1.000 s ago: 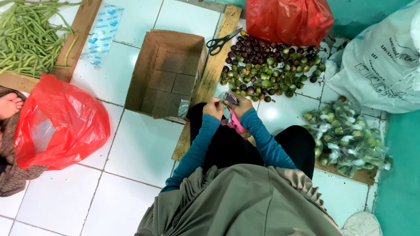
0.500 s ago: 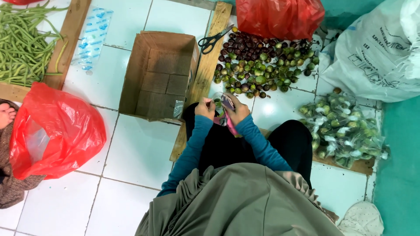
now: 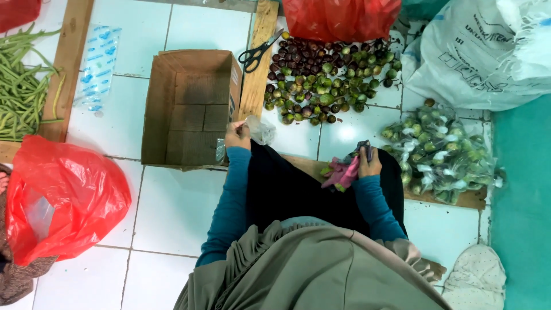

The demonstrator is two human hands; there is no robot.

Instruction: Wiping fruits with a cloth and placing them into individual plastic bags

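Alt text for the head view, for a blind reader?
Seated on a white tiled floor, a person's left hand holds a clear plastic bag beside an open brown cardboard box; the right hand grips pink cloth near a pile of small green and purple fruits.

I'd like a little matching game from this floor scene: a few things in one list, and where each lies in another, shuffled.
Things:
1. scissors
2. cardboard box
3. green beans
4. left hand

Places or states:
A. far left, beyond a wooden plank
B. on the plank beside the fruit pile
C. pinching a clear plastic bag
D. open, lying on white tiles

Pairs: 1-B, 2-D, 3-A, 4-C
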